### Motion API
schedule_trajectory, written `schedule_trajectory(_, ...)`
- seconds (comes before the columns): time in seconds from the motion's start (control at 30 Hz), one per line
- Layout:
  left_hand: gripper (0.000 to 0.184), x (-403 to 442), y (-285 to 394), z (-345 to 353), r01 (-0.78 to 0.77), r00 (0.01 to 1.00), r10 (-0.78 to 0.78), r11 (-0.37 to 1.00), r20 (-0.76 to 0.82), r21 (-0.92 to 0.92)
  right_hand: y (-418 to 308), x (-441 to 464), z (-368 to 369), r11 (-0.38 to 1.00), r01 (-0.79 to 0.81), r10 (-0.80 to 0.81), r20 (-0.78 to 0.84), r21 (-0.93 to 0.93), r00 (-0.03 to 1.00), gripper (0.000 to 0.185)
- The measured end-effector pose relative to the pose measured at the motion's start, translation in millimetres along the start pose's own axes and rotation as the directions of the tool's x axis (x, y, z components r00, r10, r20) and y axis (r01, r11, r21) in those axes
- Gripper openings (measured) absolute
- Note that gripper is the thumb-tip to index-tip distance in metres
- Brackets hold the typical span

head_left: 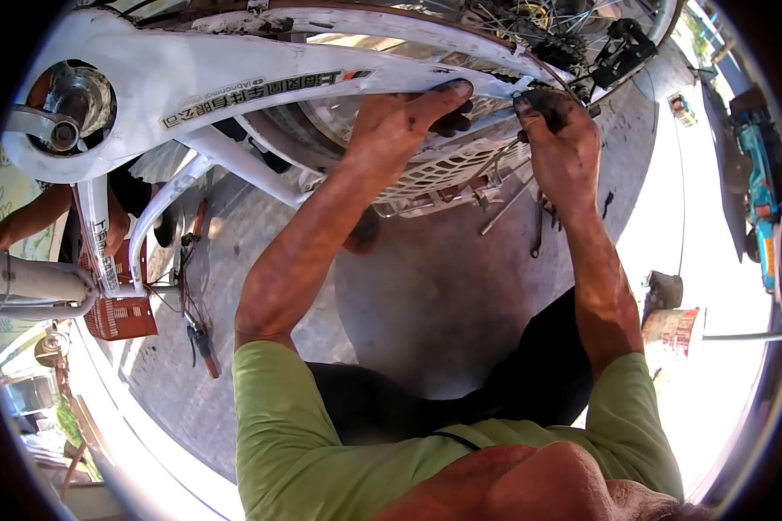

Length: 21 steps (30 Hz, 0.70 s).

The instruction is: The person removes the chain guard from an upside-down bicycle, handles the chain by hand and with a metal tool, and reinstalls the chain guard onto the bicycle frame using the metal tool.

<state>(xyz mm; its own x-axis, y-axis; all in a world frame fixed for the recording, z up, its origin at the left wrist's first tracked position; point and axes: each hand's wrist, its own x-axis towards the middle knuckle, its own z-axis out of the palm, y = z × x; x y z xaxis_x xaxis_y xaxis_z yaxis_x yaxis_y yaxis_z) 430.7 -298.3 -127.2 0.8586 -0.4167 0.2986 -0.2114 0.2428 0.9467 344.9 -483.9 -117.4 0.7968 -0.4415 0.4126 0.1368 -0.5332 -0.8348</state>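
A white bicycle chain guard (261,78) with dark printed lettering runs across the upper part of the view. My left hand (421,113), its fingertips blackened, is curled at the lower edge of the guard's rear part. My right hand (560,130) is closed in a pinch at the guard's rear tip, close to the wheel; what sits between its fingers is too small to tell. Below and between both hands is a white perforated basket (456,174). The rear sprocket and derailleur (621,56) lie just beyond my right hand.
On the concrete floor (408,295) are a wrench (538,230) and a rod-like tool (506,207). A crank (39,126) is at the left, with a red-brown basket (122,304) below. Another person's arm (30,217) shows far left. A paint-stained bucket (672,330) stands right.
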Motion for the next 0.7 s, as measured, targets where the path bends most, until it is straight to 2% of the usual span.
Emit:
schedule_trajectory(0.03,0.036,-0.3,0.3,-0.4,0.018,1.0,-0.017,1.0,0.013,-0.019,-0.8,-0.2,0.2,1.0,-0.003,0.003,-0.002,-0.016,1.0,0.017)
schedule_trajectory(0.13,0.035,-1.0,5.3,-0.5,0.071,0.997,-0.068,0.995,0.039,-0.076,3.0,-1.3,2.8,0.987,-0.014,0.014,0.001,0.158,1.0,0.016)
schedule_trajectory(0.23,0.033,-0.3,10.1,0.1,0.087,0.996,-0.083,0.992,0.044,-0.097,9.6,0.7,5.3,0.983,0.024,-0.024,-0.002,0.183,1.0,0.016)
schedule_trajectory(0.4,0.035,0.9,7.3,0.6,-0.001,0.999,0.003,0.998,0.034,-0.063,-0.4,-4.6,1.8,0.98,0.192,-0.194,-0.053,-0.044,0.98,0.019)
schedule_trajectory(0.53,0.035,2.0,12.3,-1.1,-0.013,0.999,0.011,0.998,0.045,0.054,2.0,-4.6,1.2,0.929,0.322,-0.337,-0.062,-0.182,0.939,0.022)
schedule_trajectory(0.63,0.034,1.5,13.5,-0.1,-0.026,0.999,0.023,0.995,0.036,0.092,-1.6,-6.9,3.9,0.941,0.272,-0.291,-0.07,-0.202,0.954,0.023)
schedule_trajectory(0.7,0.033,0.7,9.6,-1.5,-0.013,0.999,0.01,0.996,0.033,0.093,0.3,-5.9,5.1,0.935,0.295,-0.316,-0.083,-0.198,0.945,0.024)
